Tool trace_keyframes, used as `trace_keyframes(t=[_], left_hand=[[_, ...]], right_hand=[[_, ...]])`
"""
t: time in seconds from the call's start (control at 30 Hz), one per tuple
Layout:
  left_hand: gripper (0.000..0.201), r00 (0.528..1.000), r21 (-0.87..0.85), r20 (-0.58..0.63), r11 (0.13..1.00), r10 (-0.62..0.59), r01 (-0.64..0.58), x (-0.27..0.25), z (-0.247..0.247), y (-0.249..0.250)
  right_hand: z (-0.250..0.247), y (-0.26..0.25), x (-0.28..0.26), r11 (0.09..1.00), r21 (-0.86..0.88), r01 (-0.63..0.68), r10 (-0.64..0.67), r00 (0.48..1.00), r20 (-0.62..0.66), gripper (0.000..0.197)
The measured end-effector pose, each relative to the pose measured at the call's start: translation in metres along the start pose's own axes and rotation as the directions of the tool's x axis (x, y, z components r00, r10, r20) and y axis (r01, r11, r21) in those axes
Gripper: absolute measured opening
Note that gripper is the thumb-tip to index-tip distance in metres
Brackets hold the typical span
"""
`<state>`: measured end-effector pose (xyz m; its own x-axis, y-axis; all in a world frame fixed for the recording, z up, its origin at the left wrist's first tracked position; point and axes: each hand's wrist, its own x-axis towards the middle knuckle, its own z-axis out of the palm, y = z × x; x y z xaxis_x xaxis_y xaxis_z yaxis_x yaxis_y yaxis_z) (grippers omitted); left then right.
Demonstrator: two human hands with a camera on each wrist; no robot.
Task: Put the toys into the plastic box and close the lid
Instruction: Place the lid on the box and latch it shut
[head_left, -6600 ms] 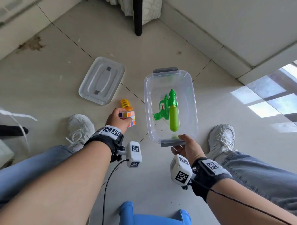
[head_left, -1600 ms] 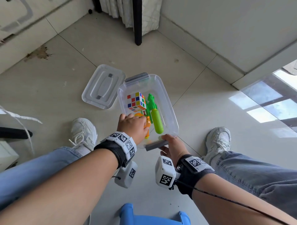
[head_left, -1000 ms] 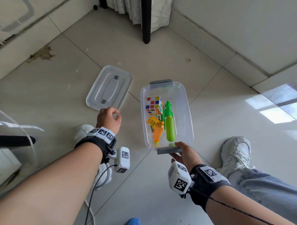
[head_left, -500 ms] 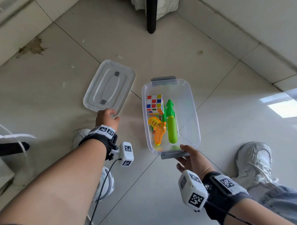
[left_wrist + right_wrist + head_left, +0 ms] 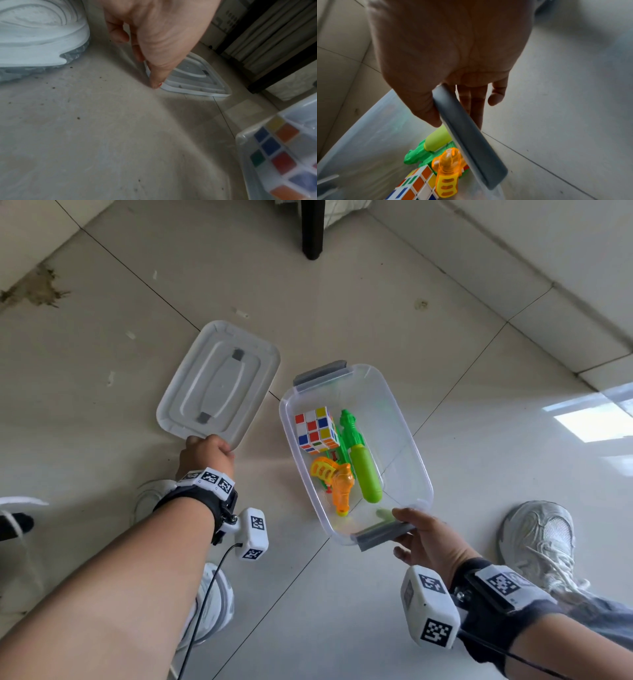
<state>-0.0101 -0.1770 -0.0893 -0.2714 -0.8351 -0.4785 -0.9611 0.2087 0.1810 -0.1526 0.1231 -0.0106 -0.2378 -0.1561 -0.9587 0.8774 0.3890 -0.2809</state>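
Pale glossy floor tiles (image 5: 342,289) with dark grout lines carry everything, with a brown stain by the wall at the upper left and a bright window reflection at the right. On them stands the clear plastic box (image 5: 404,440), lid off, a grey latch at each short end. Inside it lie a Rubik's cube (image 5: 317,430) toward the far end, a green water gun (image 5: 363,467) along the middle, and an orange toy gun (image 5: 337,482) just beside it, nearer the person.

The right hand (image 5: 428,539) grips the near grey latch (image 5: 383,534): in the right wrist view the thumb (image 5: 423,105) lies on the box side of the latch and the fingers (image 5: 471,100) run behind it, so the grip is closed on that latch.

The translucent lid (image 5: 219,381) lies flat on the floor left of the box, just beside it and not touching. The left hand (image 5: 207,455) is at the lid's near edge. In the left wrist view its thumb tip (image 5: 157,81) presses down at the near corner of the lid where it meets the floor, while the other fingers curl down behind it toward the lid's rim; whether they have hold of the rim cannot be told.

White sneakers (image 5: 537,542) stand either side, and a dark furniture leg (image 5: 311,231) rises at the top.
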Motion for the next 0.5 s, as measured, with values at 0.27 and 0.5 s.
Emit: trace_keyframes(t=[0.27, 0.5], left_hand=[[0.006, 0.973, 0.125, -0.19, 0.986, 0.129, -0.106, -0.018, -0.016, 0.005], [0.013, 0.921, 0.054, -0.315, 0.973, 0.23, -0.224, -0.033, -0.06, 0.014]], right_hand=[[-0.02, -0.02, -0.001, 0.98, -0.196, 0.018, -0.031, 0.997, -0.068, 0.041], [-0.033, -0.038, -0.007, 0.911, -0.411, 0.041, -0.084, 0.993, -0.086, 0.039]])
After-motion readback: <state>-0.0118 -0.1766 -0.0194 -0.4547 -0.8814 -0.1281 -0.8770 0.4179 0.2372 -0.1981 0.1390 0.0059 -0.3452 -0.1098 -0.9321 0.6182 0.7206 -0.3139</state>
